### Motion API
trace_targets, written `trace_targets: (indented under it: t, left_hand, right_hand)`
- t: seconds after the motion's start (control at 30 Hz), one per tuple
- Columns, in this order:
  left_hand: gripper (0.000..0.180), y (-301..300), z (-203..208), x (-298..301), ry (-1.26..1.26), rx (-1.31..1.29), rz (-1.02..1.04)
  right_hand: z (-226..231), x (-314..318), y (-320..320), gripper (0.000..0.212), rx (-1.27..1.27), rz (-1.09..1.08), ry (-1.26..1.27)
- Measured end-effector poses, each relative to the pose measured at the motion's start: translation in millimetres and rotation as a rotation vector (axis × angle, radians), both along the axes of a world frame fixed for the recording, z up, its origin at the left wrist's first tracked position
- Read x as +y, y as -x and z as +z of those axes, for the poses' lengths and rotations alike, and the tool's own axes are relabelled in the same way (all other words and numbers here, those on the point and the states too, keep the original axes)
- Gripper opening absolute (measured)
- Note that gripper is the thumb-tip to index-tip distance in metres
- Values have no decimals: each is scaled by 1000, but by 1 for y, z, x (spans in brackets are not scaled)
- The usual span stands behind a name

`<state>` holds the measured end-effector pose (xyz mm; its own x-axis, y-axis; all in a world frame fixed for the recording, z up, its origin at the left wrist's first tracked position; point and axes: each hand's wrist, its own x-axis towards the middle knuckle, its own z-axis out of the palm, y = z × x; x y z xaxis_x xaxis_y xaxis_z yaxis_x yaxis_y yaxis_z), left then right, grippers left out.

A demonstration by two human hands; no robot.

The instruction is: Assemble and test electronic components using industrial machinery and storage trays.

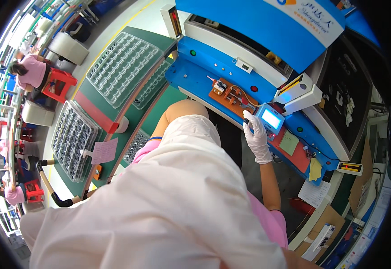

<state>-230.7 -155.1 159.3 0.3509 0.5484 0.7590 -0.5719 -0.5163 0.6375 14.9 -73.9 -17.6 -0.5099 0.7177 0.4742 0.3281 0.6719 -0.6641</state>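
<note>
My right hand [257,140], in a white glove, is raised over the front edge of the blue machine bench [191,74]. Its thumb and fingers are pinched round a small black part [246,120], too small to name further. Close beyond the fingertips sits an orange fixture [238,101] with metal clamps. A small control box with a lit screen [271,119] stands just right of the hand. My left arm [184,109] bends forward at the left, partly covered by white cloth; the left hand is hidden.
On the green table to the left lie a clear compartment tray [123,67] and stacked trays of dark parts [72,139], with a pink sheet [105,151] beside them. Paper notes [289,143] lie right of my hand. Another person [32,71] sits far left.
</note>
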Motion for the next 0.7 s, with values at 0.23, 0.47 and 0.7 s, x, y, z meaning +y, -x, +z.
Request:
trace_targets:
  t: [0.23,0.47,0.7]
  left_hand:
    - [3,-13,25,10,34,152,214]
    - [10,-87,52,57,27,168,162]
    - [38,-358,-43,234,-226,486,763]
  right_hand:
    - [8,-1,-10,42,3,-27,13]
    - [53,61,-138,25,483,-583,-280]
    - [136,214,-265,23,363,-986,-580]
